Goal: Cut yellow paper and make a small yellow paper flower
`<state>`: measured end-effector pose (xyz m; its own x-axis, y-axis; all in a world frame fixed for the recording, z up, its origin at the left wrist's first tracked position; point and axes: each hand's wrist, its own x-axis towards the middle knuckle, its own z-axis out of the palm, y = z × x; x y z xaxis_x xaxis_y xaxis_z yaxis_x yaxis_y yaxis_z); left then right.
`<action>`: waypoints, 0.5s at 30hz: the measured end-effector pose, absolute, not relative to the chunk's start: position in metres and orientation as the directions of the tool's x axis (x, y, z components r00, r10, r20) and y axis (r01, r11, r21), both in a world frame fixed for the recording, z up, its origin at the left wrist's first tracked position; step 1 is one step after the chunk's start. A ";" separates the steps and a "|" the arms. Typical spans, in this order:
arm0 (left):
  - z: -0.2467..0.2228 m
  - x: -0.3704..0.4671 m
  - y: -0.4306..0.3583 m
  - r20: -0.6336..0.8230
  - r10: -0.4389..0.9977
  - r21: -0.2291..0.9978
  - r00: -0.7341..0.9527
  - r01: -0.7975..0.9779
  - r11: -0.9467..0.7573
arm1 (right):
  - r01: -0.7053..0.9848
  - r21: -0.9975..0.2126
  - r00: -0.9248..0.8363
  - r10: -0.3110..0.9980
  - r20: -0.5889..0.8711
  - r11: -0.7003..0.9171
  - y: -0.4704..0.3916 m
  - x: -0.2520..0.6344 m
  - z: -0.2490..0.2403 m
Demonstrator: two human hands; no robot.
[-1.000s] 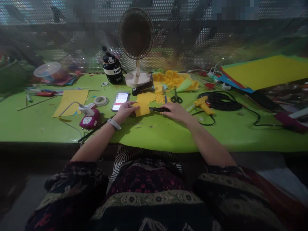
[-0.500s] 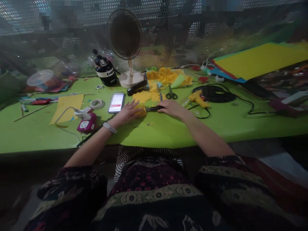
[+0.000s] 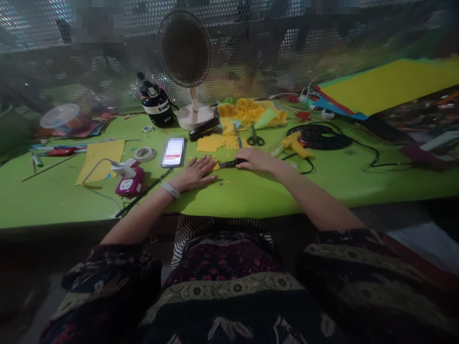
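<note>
My left hand [image 3: 196,173] lies flat on the table with its fingers spread, pressing on a small piece of yellow paper [image 3: 215,166]. Most of that piece is hidden under the fingers. My right hand [image 3: 254,159] is closed on a slim, black-handled tool with a grey blade [image 3: 229,164]. Its tip points left and reaches the right edge of the yellow paper. Whether it is a knife or scissors I cannot make out. Just beyond my hands are more yellow paper pieces [image 3: 211,143] and a pair of dark scissors [image 3: 255,139].
A phone [image 3: 174,153] and a tape roll [image 3: 144,154] lie left, near a pink plug adapter [image 3: 129,184]. A yellow glue gun [image 3: 297,145] and coiled black cable [image 3: 322,137] lie right. Behind stand a black bottle [image 3: 157,106] and a fan [image 3: 195,116].
My left hand has shifted slightly right and nearer to me, its fingers spreading flat over the yellow paper. My right hand stays in almost the same place with the black-handled tool.
</note>
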<state>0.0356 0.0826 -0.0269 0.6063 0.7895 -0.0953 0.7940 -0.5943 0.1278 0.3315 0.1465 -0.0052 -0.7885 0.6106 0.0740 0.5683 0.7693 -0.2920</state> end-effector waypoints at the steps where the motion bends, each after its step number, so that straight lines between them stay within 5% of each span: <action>1: -0.028 0.035 0.083 -0.095 0.791 0.125 0.605 0.795 -0.594 | 0.563 -0.301 -0.787 0.611 0.090 0.770 0.145 0.332 -0.007; 15: -0.029 0.036 0.082 -0.095 0.791 0.129 0.604 0.795 -0.592 | 0.485 -0.349 -0.790 0.573 0.219 0.802 0.137 0.333 -0.023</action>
